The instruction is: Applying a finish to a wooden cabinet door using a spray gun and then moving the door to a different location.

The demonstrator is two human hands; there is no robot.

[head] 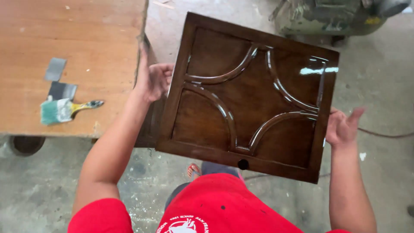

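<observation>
Both hands were kept flat and spread against opposite edges of the dark brown carved door panel (248, 97): the left hand (153, 80) was pressed open-palmed to the left edge, fingers upward, and the right hand (343, 127) was pressed against the right edge, its fingers splayed and slightly blurred. Nothing was pinched or wrapped; the panel was carried by sideways pressure alone, held out in the air, tilted, above the concrete floor (379, 86) and just beside the corner of the wooden workbench (99, 39).

A wet-looking gloss was seen on the panel face, so a fresh coat was judged likely. A slip was judged the main risk, since open palms on slick edges give little hold, and a drop onto the gritty floor would mar the finish. The bench corner was close to the left edge and could be knocked. Fingers curling onto the face would leave prints.

On the bench, a paintbrush (64, 110) with pale green bristles and two grey sandpaper pieces (58, 80) were lying well apart from the panel.
</observation>
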